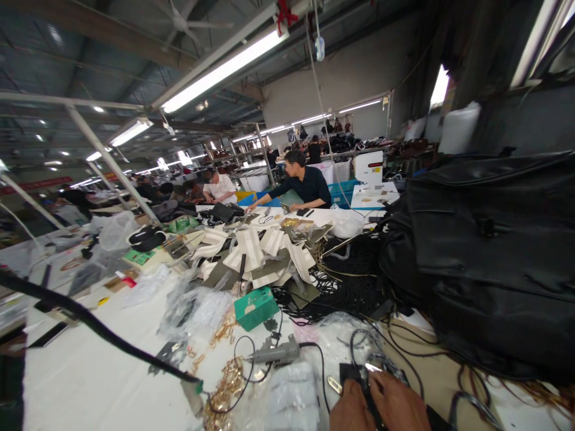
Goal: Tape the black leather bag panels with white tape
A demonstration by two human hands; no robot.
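At the bottom edge, right of centre, my left hand (353,408) and my right hand (398,401) are side by side, fingers closed on a black strap-like piece (351,372). Shiny metal shows just above my right fingers. A small gold metal plate (335,385) lies left of my hands. Further left are a grey handheld tool (276,354) with a black cord, and a pile of gold hardware (222,389). A clear plastic bag with pale contents (294,398) sits between that pile and my left hand.
A large black leather bag (489,239) fills the right side. Beyond the green box (256,308) are black cords (354,272) and a heap of white and grey pieces (265,251). A black hose (99,323) crosses the left. A person (309,185) in dark clothing sits across the table.
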